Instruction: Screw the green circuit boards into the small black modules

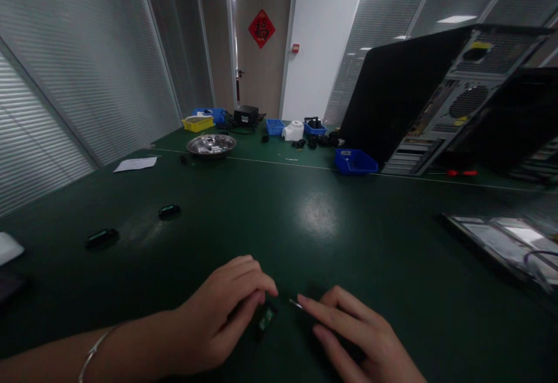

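Low in the middle, my left hand (231, 307) is closed, with thumb and forefinger bent at the upper end of a small black part with a green circuit board (265, 318). The part sits at a slant close to the table top. To its right, the fingers of my right hand (357, 330) close on a thin metal tool (296, 304). Only its bright tip shows, pointing left toward the part with a gap between them; my fingers hide the remainder.
Two similar black parts (169, 211) lie at the left on the green table (349, 243). Farther back are a metal bowl (211, 153), a blue bin (355, 162) and a large computer case (405, 92). A flat framed panel (501, 243) lies at the right.
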The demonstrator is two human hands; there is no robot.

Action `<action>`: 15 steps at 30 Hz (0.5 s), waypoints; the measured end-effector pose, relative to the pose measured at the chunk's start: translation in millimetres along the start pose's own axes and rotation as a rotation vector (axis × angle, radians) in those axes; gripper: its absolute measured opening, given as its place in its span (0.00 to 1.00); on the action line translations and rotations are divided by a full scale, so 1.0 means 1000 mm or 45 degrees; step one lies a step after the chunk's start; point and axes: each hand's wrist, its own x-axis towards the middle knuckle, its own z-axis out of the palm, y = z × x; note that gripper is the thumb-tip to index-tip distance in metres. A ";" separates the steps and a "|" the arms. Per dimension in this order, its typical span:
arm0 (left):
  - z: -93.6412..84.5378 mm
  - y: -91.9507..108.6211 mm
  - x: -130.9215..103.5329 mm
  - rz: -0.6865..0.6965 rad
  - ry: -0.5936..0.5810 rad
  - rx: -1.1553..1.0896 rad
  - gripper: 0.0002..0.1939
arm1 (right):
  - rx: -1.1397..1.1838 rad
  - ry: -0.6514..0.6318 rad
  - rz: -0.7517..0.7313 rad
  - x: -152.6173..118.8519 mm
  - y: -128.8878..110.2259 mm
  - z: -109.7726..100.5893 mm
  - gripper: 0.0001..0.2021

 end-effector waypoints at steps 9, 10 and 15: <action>-0.004 -0.011 0.001 0.195 -0.296 -0.010 0.15 | 0.095 0.026 0.018 -0.002 0.003 0.001 0.20; -0.002 -0.013 0.000 0.179 -0.272 0.006 0.13 | 0.097 0.017 0.024 -0.002 0.002 0.000 0.20; 0.006 -0.021 -0.004 0.180 -0.198 0.038 0.06 | 0.003 -0.039 0.003 0.000 0.000 0.001 0.20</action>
